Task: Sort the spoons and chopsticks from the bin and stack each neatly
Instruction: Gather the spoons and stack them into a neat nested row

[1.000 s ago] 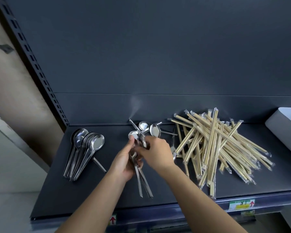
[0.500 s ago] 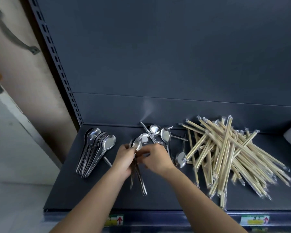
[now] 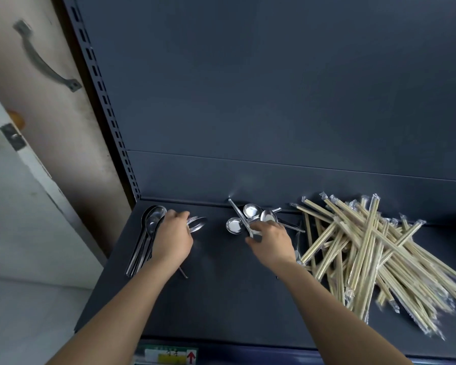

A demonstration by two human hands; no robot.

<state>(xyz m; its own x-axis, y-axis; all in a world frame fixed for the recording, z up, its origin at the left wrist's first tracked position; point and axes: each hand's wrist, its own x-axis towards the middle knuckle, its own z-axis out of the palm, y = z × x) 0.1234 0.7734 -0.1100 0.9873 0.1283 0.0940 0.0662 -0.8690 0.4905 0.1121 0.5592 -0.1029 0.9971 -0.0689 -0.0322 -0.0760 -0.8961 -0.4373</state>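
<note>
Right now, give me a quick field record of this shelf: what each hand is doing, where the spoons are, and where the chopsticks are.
surface: dark grey metal shelf
left hand: holding a bunch of shiny metal spoons, beside the stacked spoon pile
stacked spoon pile: far left of shelf, bowls toward the back wall
right hand: reaching into the loose spoons; grip unclear
loose spoons: centre back, scattered, handles crossing
wrapped wooden chopsticks: right side, untidy heap, not yet stacked
</note>
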